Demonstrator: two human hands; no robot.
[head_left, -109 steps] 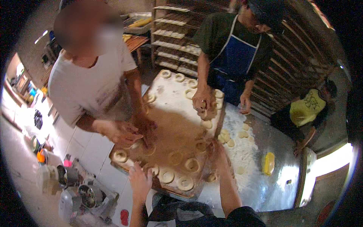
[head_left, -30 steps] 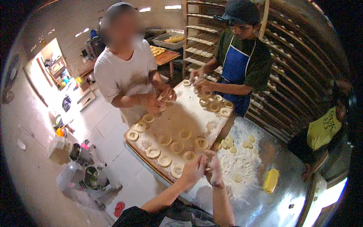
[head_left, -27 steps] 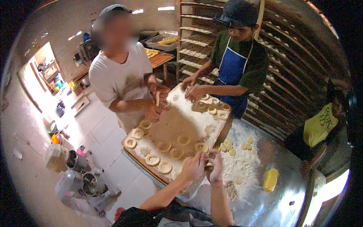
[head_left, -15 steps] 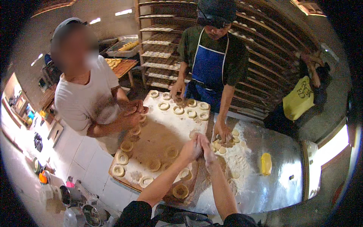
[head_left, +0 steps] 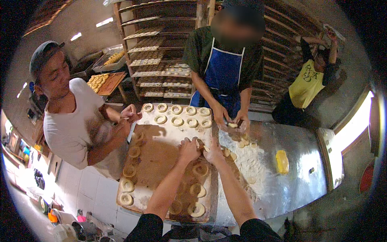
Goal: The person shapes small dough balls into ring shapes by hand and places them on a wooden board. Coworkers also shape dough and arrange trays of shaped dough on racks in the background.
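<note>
Over the right part of a floured wooden board [head_left: 155, 137], my left hand [head_left: 188, 150] and my right hand [head_left: 213, 154] are close together. A small pale piece of dough [head_left: 207, 149] shows between them, with the fingers of both hands closed on it. Its full shape is hidden by my fingers. Raw dough rings [head_left: 176, 109] lie in rows at the board's far end. More stand along its left edge, and another dough ring [head_left: 196, 209] lies near my forearms.
A co-worker in a blue apron [head_left: 223, 66] handles dough [head_left: 232, 125] across from me. Another, in a white shirt [head_left: 76, 121], stands at the left. On the metal table [head_left: 298, 141] are flour, dough pieces and a yellow block [head_left: 282, 161]. Behind is a tray rack [head_left: 145, 49].
My palms were pressed together; now they are apart, with dough between the fingers. The aproned co-worker's hands have left the board and table and come together on dough. My view has shifted.
</note>
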